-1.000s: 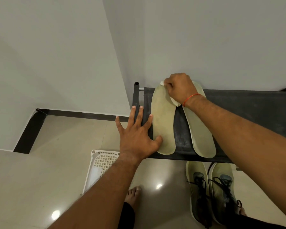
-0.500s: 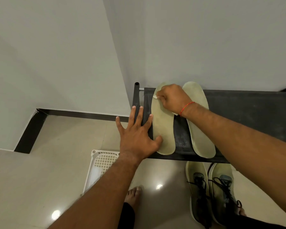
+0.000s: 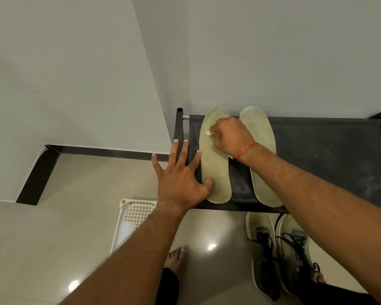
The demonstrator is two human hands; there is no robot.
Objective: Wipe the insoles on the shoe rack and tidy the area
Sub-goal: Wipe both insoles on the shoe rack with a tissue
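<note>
now the wipe (image 3: 207, 133) clenched in the right hand (image 3: 230, 137) is drawn lower on the left insole (image 3: 216, 172), pinned by the outspread left hand (image 3: 180, 179); shoes (image 3: 262, 249) are parked below.

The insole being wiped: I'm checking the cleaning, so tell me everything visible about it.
The insole is pale yellow-green, flat and foam-like. It lies on the black shoe rack, toe towards the wall, heel at the front edge, apart from the second insole. The right hand presses a small white wipe on its upper part; the left hand, fingers spread, rests its thumb on the heel end.
</note>
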